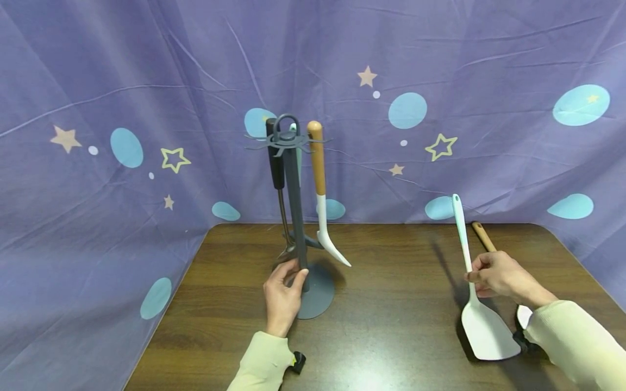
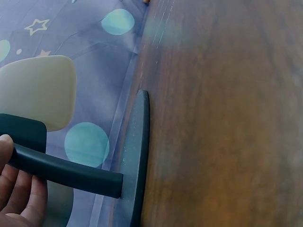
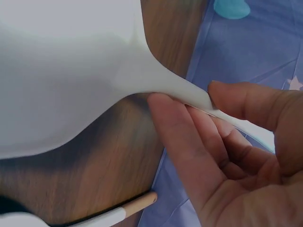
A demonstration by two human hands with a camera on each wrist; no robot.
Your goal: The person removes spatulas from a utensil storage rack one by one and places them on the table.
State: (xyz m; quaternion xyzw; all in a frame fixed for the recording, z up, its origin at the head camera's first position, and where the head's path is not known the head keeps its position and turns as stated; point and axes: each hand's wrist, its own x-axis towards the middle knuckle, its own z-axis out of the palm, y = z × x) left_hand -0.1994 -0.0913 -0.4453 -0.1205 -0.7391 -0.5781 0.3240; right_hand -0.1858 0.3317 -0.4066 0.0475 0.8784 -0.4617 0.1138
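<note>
My left hand (image 1: 285, 296) grips the lower pole of a dark grey utensil stand (image 1: 295, 206), just above its round base. On the stand's hooks hang a black-handled utensil (image 1: 276, 168), a white utensil with a wooden handle (image 1: 319, 168), and a mint-handled one mostly hidden behind the pole. Over at the right, my right hand (image 1: 506, 277) pinches a white spatula (image 1: 489, 331) by its neck. The spatula's mint-tipped handle points up and away, its wide blade toward me. In the right wrist view, thumb and fingers (image 3: 175, 123) meet the neck from opposite sides.
Beside the right hand, another utensil with a wooden handle (image 1: 483, 237) and white lower part lies on the wooden table (image 1: 391, 282), partly covered by the arm. A purple patterned cloth (image 1: 513, 152) hangs behind the table and down its left side.
</note>
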